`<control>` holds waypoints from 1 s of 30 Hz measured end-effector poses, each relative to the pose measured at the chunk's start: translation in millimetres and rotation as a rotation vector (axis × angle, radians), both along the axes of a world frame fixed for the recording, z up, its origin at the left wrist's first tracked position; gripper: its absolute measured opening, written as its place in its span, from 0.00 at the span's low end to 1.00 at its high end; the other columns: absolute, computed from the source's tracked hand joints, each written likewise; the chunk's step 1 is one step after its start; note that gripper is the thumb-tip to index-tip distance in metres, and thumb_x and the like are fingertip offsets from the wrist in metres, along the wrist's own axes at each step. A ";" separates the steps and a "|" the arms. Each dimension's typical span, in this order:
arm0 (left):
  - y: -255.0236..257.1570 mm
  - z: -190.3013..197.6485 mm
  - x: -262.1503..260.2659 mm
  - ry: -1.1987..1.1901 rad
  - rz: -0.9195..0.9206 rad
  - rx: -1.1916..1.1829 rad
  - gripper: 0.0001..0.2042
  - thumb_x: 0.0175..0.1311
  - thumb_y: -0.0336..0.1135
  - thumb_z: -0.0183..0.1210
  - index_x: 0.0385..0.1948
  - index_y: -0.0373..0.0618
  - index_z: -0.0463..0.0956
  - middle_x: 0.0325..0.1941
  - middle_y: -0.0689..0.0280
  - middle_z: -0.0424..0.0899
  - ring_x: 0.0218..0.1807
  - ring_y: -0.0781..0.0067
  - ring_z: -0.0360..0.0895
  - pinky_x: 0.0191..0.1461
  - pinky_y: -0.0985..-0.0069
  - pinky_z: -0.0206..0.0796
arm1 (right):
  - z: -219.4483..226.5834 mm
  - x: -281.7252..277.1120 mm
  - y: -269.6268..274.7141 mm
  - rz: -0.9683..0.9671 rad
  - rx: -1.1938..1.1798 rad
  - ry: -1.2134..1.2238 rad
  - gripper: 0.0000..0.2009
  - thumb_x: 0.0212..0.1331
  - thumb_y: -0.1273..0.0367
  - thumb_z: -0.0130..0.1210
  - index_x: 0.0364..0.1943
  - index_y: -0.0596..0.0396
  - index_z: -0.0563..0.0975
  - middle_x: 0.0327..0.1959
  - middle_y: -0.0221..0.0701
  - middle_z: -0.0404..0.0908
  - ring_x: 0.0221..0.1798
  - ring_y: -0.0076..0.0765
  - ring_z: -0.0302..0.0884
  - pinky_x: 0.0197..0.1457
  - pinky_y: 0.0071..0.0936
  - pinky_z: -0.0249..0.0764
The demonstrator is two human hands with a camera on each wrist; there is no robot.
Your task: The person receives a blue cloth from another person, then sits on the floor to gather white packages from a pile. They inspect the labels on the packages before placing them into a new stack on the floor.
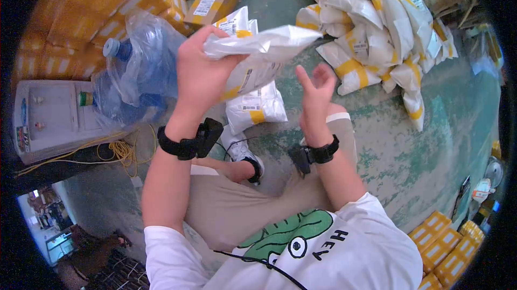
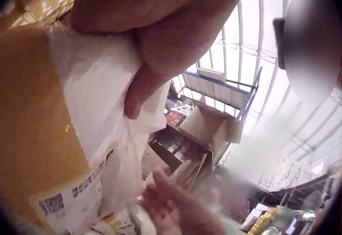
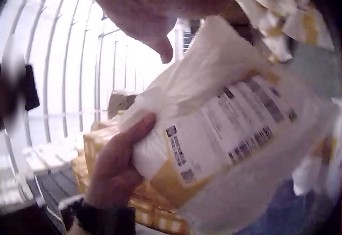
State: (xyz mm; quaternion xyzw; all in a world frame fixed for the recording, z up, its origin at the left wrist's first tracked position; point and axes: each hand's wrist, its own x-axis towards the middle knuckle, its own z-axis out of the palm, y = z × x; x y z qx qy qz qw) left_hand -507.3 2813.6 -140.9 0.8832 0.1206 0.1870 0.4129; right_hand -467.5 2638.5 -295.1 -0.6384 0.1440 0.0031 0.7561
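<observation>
L hand [image 1: 207, 69] has 1 white poly bag [image 1: 274, 41] clamped between thumb & fingers at 1 end, held up in the air above another bag [image 1: 256, 120] on the floor near the shoe [image 1: 242, 150]. R hand [image 1: 318, 96] holds nothing, thumb & fingers apart, close to the bag's other end but not touching. Shipping label [image 3: 230, 128] faces the R wrist cam (yellow tape shows round its edges). To handle it well, I'd pinch the edge only, clear of the barcodes, & bring R palm under the loose end; thin plastic prob. slips & sags. Swing wide of the water jugs [image 1: 148, 69] on the L side, esp. w/ floppy corners.
</observation>
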 end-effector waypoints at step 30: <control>62.3 14.1 -63.8 0.142 0.272 0.314 0.19 0.60 0.39 0.63 0.49 0.38 0.75 0.47 0.57 0.83 0.53 0.64 0.78 0.60 0.70 0.64 | -175.2 37.2 37.5 0.950 0.014 0.415 0.21 0.53 0.69 0.67 0.49 0.66 0.78 0.44 0.34 0.83 0.43 0.29 0.81 0.47 0.28 0.76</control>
